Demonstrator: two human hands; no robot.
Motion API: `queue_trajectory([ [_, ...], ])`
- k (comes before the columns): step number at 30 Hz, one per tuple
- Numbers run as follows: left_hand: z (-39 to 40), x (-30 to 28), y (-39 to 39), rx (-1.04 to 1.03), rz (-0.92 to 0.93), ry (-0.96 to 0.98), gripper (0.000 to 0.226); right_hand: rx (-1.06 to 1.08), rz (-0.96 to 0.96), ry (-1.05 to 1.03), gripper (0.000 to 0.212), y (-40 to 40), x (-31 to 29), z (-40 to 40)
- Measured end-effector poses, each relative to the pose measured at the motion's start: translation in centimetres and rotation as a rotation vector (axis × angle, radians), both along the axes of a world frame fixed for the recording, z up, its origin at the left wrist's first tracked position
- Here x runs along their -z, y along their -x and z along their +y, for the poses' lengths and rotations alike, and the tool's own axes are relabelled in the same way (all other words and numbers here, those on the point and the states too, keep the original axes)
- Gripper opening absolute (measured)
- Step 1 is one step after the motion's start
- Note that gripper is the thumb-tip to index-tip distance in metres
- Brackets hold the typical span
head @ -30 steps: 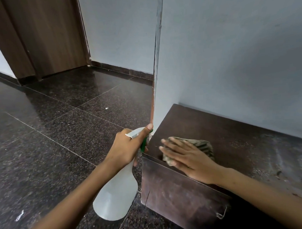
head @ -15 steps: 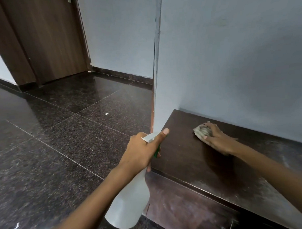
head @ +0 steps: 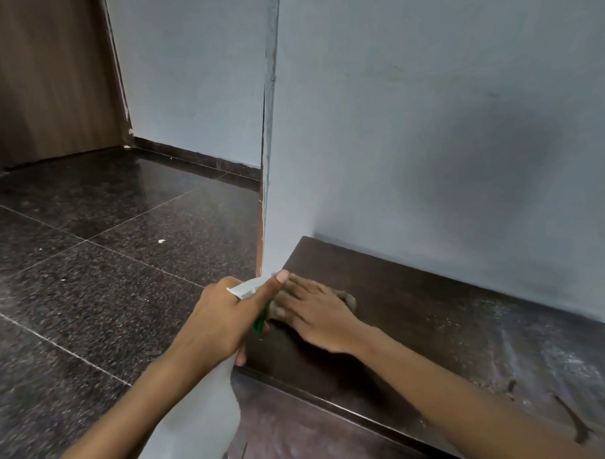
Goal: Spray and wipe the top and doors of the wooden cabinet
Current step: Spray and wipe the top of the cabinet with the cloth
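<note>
Dark brown wood forms the top of the low cabinet [head: 418,331], which stands against a pale blue-grey wall [head: 427,122] at the wall's outer corner. The right hand [head: 314,314] lies flat with fingers straight, pressing a cloth [head: 348,299] onto the top near its left end; only a scrap of the cloth shows past the fingers. The left hand [head: 222,321] grips the neck of a white spray bottle [head: 194,422] with a green trigger, thumb stretched along the head, just beside the cabinet's left edge. Pale dust streaks the top's right part. Polished black granite floor [head: 90,271] spreads left toward a wooden door [head: 42,77].
</note>
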State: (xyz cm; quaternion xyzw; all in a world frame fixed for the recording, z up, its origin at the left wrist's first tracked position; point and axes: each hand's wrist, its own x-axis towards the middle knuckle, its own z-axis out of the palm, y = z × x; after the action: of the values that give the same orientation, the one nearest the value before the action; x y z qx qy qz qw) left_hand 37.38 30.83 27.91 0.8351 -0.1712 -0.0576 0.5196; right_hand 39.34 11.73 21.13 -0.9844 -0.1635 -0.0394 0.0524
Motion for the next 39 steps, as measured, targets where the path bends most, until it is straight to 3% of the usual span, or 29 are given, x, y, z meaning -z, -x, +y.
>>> queue_trajectory([
  [5,0.7,-0.2,0.0,-0.003,-0.003,-0.031,0.079,0.325,0.058,-0.045,0.049,-3.3,-0.3,-6.4],
  [9,0.6,-0.2,0.0,0.012,0.011,-0.012,0.085,0.770,0.021,-0.056,0.051,0.5,0.0,-13.2],
  [12,-0.1,-0.4,0.0,0.038,0.014,0.005,0.086,0.945,0.143,-0.124,0.055,3.1,-0.7,-12.9],
  [16,-1.4,-1.4,-0.1,0.092,0.028,0.025,0.085,0.848,0.228,-0.091,0.060,4.6,-1.6,-7.4],
  [20,-2.2,-2.1,-0.6,0.093,0.010,0.021,0.081,0.548,0.118,-0.221,0.066,5.1,-1.4,-1.4],
  [25,-2.4,-2.3,-1.5,0.052,-0.021,-0.017,0.071,0.241,0.068,-0.127,0.051,-1.0,-0.4,0.1],
  [28,-2.4,-2.2,-2.4,0.029,0.003,-0.041,0.082,0.304,0.095,-0.081,0.051,-5.6,-0.4,-0.1],
  [33,-2.9,-1.7,-2.5,0.033,0.007,-0.089,0.076,0.449,0.072,-0.161,0.052,-9.4,-0.3,-2.1],
  [36,-2.7,-1.7,-2.7,0.016,0.012,-0.116,0.097,0.589,0.077,-0.193,0.051,-8.6,-0.4,-3.3],
  [39,-2.9,-1.8,-2.6,0.058,0.037,-0.101,0.080,0.815,0.120,-0.237,0.053,-6.6,-1.3,-5.8],
])
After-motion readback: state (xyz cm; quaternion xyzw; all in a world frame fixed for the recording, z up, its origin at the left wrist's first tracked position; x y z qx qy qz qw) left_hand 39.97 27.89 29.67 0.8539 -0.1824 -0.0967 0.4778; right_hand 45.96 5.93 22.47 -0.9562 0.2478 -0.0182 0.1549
